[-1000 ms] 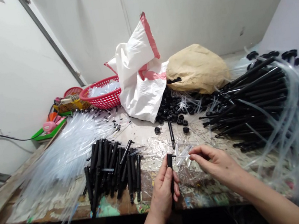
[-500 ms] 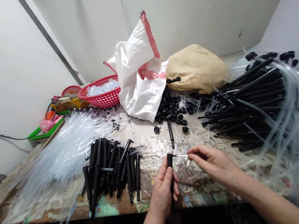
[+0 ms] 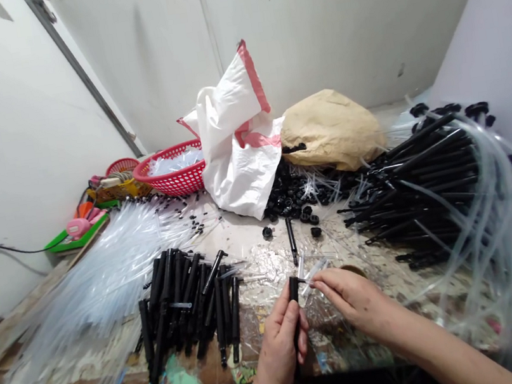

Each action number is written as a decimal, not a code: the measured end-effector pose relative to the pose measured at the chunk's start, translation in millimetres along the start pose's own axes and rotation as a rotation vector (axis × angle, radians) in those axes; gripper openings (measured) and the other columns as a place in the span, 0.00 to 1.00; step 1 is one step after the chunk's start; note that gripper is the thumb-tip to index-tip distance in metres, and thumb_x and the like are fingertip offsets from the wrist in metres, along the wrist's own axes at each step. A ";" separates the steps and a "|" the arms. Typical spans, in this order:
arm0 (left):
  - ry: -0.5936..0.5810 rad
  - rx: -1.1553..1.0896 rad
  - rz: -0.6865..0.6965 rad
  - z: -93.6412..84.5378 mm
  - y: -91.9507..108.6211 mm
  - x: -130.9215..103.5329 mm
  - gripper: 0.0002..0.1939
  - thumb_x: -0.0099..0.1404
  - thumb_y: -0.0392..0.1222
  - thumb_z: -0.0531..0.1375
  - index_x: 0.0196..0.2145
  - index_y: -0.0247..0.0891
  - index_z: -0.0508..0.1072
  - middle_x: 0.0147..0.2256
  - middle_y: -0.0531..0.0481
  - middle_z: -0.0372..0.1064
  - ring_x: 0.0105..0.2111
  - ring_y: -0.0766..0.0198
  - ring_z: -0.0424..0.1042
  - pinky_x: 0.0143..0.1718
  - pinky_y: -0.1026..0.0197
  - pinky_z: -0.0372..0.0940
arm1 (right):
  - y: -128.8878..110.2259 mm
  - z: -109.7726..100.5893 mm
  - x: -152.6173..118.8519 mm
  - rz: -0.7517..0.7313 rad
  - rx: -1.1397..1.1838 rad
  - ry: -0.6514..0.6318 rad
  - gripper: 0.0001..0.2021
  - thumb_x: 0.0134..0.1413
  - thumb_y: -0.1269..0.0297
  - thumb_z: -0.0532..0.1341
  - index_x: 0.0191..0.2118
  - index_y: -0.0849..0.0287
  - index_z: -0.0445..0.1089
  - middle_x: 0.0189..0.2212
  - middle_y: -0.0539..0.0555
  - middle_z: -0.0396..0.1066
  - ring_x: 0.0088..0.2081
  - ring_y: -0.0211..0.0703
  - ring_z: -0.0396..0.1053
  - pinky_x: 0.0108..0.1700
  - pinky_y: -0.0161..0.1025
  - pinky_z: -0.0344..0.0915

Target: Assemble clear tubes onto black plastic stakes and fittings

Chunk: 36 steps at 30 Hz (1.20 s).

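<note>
My left hand (image 3: 282, 335) is wrapped around a black plastic tube (image 3: 294, 290), held upright with a thin side spout near its top. The thumb and fingertips of my right hand (image 3: 349, 297) pinch a short clear tube at that spout; the fingers hide most of it. Several short clear tube pieces (image 3: 313, 268) lie just beyond my hands. One black tube (image 3: 291, 238) lies by itself farther back. To the left is a pile of similar black tubes (image 3: 191, 304), some with short clear pieces sticking out from their sides.
Long clear tubes (image 3: 99, 273) spread over the table's left. Behind stand a red basket (image 3: 177, 181), a white sack (image 3: 237, 163) and a brown bag (image 3: 334, 132), with black caps (image 3: 305, 213) scattered before them. At right lie black tubes with long hoses (image 3: 426, 173).
My right fingers have moved left, close against the black tube's spout, so less of the clear tube shows. My left hand keeps its grip. The camera view has tilted up slightly.
</note>
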State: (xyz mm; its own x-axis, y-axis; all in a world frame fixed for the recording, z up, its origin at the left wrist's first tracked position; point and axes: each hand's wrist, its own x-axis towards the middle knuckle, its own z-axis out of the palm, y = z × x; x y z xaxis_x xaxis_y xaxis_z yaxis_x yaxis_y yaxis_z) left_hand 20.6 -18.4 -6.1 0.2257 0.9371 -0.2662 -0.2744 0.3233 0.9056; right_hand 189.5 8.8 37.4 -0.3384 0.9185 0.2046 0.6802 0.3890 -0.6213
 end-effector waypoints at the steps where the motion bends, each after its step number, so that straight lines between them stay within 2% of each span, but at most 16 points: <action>1: -0.006 -0.011 -0.004 0.0 0.5 0.0 0.27 0.63 0.49 0.54 0.58 0.43 0.57 0.24 0.56 0.61 0.13 0.78 0.52 0.10 0.75 0.48 | 0.4 0.4 0.5 -0.004 -0.001 -0.005 0.14 0.59 0.63 0.46 0.36 0.58 0.68 0.32 0.56 0.72 0.35 0.45 0.68 0.40 0.41 0.64; 8: -0.068 -0.054 0.010 1.4 3.0 -0.2 0.28 0.62 0.50 0.54 0.58 0.41 0.57 0.23 0.58 0.57 0.13 0.78 0.48 0.10 0.74 0.47 | -1.1 -1.1 2.9 0.019 0.003 -0.047 0.15 0.60 0.64 0.45 0.32 0.59 0.68 0.29 0.56 0.71 0.32 0.43 0.67 0.36 0.39 0.63; 23: -0.138 -0.012 -0.010 3.2 7.2 0.9 0.27 0.63 0.49 0.54 0.57 0.38 0.57 0.21 0.59 0.54 0.12 0.78 0.46 0.09 0.74 0.46 | 1.3 -4.0 9.4 -0.007 -0.078 -0.124 0.14 0.59 0.65 0.47 0.28 0.60 0.66 0.26 0.55 0.69 0.29 0.41 0.65 0.33 0.37 0.60; 29: -0.145 -0.087 -0.044 0.9 5.6 2.4 0.25 0.64 0.48 0.53 0.56 0.39 0.57 0.21 0.60 0.53 0.13 0.78 0.45 0.09 0.75 0.46 | -2.0 0.6 14.7 -0.006 -0.149 -0.131 0.15 0.58 0.65 0.45 0.26 0.59 0.64 0.24 0.55 0.68 0.28 0.42 0.65 0.33 0.38 0.60; 36: -0.138 -0.013 -0.003 2.5 4.7 -1.5 0.26 0.63 0.50 0.53 0.58 0.41 0.57 0.21 0.60 0.54 0.12 0.77 0.47 0.09 0.74 0.47 | 5.2 3.8 11.3 0.021 -0.018 -0.170 0.16 0.59 0.61 0.45 0.30 0.59 0.66 0.26 0.55 0.69 0.30 0.44 0.67 0.34 0.40 0.63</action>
State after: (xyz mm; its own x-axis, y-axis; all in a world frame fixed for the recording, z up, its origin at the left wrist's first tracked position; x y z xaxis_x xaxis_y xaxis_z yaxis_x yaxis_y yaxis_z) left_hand 21.3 -18.6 -0.6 0.3526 0.9094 -0.2204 -0.2853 0.3288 0.9003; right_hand 186.7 20.9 33.6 -0.4283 0.9016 0.0602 0.6991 0.3728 -0.6101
